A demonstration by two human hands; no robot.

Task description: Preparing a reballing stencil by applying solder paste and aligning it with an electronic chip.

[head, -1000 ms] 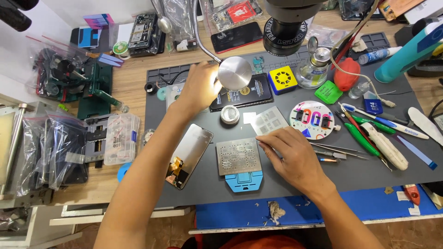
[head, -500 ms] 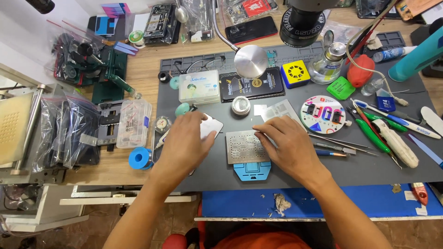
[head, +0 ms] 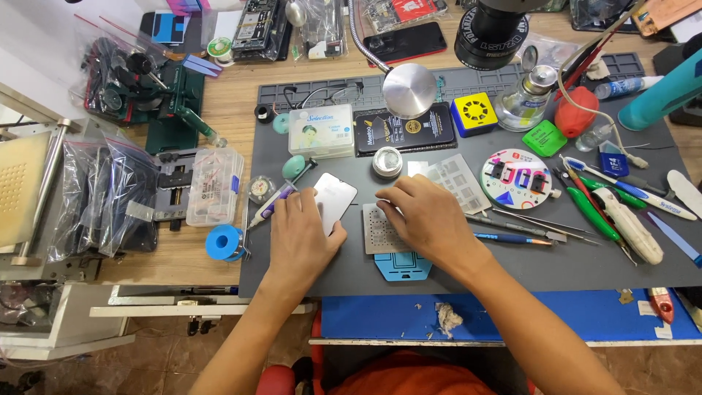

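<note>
both hands down on the grey mat

my left hand (head: 300, 234) lies flat on the phone back panel (head: 333, 201), fingers spread, pinning rather than gripping it. my right hand (head: 424, 219) presses the perforated metal stencil (head: 380, 234) — fingers curled loosely over it — above the blue holder (head: 402, 265), likely keeping it from sliding.

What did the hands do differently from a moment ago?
The left hand came down from the round lamp head and now lies on the phone screen panel, which has shifted toward the middle of the grey mat. The right hand stayed pressing on the metal stencil over its blue holder.
</note>
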